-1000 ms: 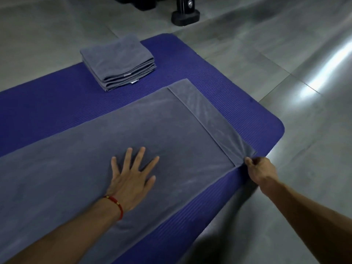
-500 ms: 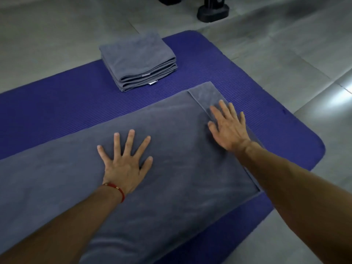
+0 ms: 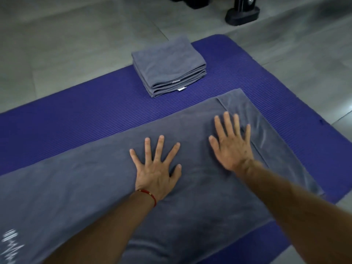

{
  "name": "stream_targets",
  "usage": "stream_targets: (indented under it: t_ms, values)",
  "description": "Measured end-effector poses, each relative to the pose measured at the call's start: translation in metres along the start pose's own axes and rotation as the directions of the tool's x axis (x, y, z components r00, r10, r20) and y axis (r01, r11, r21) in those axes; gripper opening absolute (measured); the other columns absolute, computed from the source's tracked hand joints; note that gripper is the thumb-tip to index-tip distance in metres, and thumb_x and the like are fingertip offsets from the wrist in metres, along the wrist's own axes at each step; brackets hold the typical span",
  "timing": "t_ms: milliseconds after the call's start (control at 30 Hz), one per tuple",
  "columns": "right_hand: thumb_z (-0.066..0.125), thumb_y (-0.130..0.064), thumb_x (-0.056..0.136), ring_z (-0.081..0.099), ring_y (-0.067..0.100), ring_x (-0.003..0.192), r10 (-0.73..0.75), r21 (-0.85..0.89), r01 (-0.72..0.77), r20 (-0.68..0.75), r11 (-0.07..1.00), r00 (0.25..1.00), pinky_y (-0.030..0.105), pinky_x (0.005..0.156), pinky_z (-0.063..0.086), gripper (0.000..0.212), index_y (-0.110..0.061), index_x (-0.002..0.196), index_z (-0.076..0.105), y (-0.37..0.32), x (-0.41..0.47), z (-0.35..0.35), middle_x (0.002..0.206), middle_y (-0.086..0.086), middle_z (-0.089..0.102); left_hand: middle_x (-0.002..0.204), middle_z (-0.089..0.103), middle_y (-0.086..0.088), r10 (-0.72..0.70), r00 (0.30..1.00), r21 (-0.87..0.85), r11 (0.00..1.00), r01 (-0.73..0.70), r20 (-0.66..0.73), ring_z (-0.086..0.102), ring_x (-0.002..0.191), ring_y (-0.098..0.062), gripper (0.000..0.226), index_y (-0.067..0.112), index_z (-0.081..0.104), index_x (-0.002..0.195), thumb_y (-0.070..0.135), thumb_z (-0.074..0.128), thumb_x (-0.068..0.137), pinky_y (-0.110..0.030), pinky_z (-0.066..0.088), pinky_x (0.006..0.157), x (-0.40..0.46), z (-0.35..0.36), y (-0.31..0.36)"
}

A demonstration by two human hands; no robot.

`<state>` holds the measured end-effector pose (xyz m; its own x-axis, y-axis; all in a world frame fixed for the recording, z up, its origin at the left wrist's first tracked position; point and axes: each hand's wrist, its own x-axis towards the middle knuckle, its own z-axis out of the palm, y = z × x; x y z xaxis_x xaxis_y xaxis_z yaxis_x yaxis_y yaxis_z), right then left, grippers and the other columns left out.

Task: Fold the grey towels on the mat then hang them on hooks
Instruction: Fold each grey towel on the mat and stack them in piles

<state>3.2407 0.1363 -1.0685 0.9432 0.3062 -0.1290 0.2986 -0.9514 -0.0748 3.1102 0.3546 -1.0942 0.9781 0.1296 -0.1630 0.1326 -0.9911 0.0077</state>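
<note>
Grey towel (image 3: 95,187), one, spread across the purple mat (image 3: 76,115), its right end folded over in a strip. My left hand (image 3: 156,168) and right hand (image 3: 231,147) both press flat on it, fingers splayed (nothing gripped). One folded grey stack (image 3: 168,65) sits beyond, several layers, count unclear.

Large grey floor tiles (image 3: 76,44) with thin grout lines fill the room. At 12 o'clock to 1 o'clock a black stand base (image 3: 242,14) rests on them, a second dark object (image 3: 188,1) just beside it. At 3 o'clock, a bright light reflection (image 3: 349,109) glints on the floor.
</note>
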Motion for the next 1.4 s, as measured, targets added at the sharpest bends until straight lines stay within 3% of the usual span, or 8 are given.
stream_targets:
  t_ms: [200,300,467,733,833,1000,1267,1400]
  values:
    - [0.031,-0.049,0.101,0.012,0.032,0.156,-0.085,0.113,0.094,-0.081,0.989,0.993,0.064,0.120,0.020,0.071,-0.009,0.159,0.027,-0.106,-0.175,0.056,0.168,0.013,0.016,0.169,0.009,-0.003,0.061,0.995,-0.391,0.916,-0.087,-0.078,-0.003,0.156,-0.022,0.074,0.020,0.026,0.159,0.047,0.033,0.090,-0.062,0.005,0.121,-0.029,-0.003,-0.033]
    - [0.039,-0.054,0.096,0.019,0.037,0.154,-0.220,0.083,0.225,-0.068,0.971,0.973,0.067,0.118,0.022,0.076,-0.009,0.157,0.032,-0.146,-0.235,0.073,0.166,0.019,0.023,0.168,0.016,0.000,0.000,0.986,-0.368,0.928,-0.061,-0.164,0.006,0.156,-0.018,0.062,0.017,0.035,0.155,0.033,0.037,0.096,-0.059,0.013,0.122,-0.125,0.021,-0.068]
    - [0.042,-0.052,0.093,0.022,0.035,0.153,-0.441,0.098,0.437,0.019,0.894,0.897,0.069,0.114,0.023,0.073,-0.015,0.156,0.038,-0.215,-0.272,0.079,0.166,0.012,0.025,0.166,0.024,-0.001,-0.228,0.969,-0.148,0.966,0.214,-0.090,0.025,0.152,-0.028,0.058,0.026,0.036,0.155,0.046,0.022,0.103,-0.066,0.023,0.115,-0.292,0.053,-0.145]
    - [0.049,-0.051,0.088,0.023,0.033,0.153,-0.789,0.137,0.777,0.110,0.615,0.605,0.069,0.111,0.017,0.068,-0.028,0.151,0.044,-0.337,-0.328,0.090,0.166,0.004,0.029,0.165,0.021,-0.016,-0.630,0.776,-0.155,0.764,0.626,0.027,0.021,0.151,-0.039,0.066,0.033,0.031,0.156,0.061,0.009,0.101,-0.061,0.029,0.114,-0.418,0.056,-0.243]
    - [0.053,-0.050,0.087,0.025,0.039,0.151,-0.768,0.179,0.749,0.074,0.638,0.636,0.070,0.111,0.019,0.065,-0.031,0.149,0.048,-0.355,-0.341,0.096,0.165,0.005,0.030,0.145,0.042,-0.032,-0.687,0.726,-0.218,0.712,0.667,-0.023,0.039,0.130,-0.050,0.058,0.029,0.050,0.148,0.051,0.020,0.103,-0.057,0.040,0.105,-0.431,0.050,-0.254]
    - [0.050,-0.046,0.086,0.026,0.035,0.152,-0.778,0.191,0.760,0.035,0.621,0.627,0.067,0.113,0.018,0.062,-0.035,0.148,0.048,-0.351,-0.337,0.100,0.165,0.000,0.031,0.092,0.053,-0.007,-0.792,0.589,-0.459,0.588,0.666,-0.159,0.049,0.077,-0.029,0.052,0.032,0.056,0.133,0.020,0.045,0.083,-0.045,0.050,0.076,-0.434,0.045,-0.261]
    - [0.074,-0.046,0.069,0.033,0.031,0.143,-0.681,0.339,0.631,0.042,0.698,0.731,0.065,0.111,0.014,0.050,-0.035,0.116,0.066,-0.377,-0.335,0.088,0.144,-0.008,0.050,0.101,0.053,-0.012,-0.836,0.549,-0.522,0.466,0.714,0.006,0.057,0.084,-0.034,0.039,0.013,0.059,0.124,0.007,0.065,0.086,-0.045,0.053,0.079,-0.417,0.023,-0.270]
    - [0.074,-0.043,0.071,0.030,0.031,0.146,-0.690,0.358,0.630,0.058,0.689,0.722,0.065,0.112,0.013,0.052,-0.035,0.121,0.063,-0.372,-0.333,0.093,0.150,-0.008,0.046,0.075,0.070,-0.002,-0.865,0.479,-0.614,0.299,0.731,0.148,0.067,0.079,-0.028,0.040,0.013,0.057,0.120,-0.001,0.064,0.083,-0.039,0.052,0.073,-0.422,0.017,-0.270]
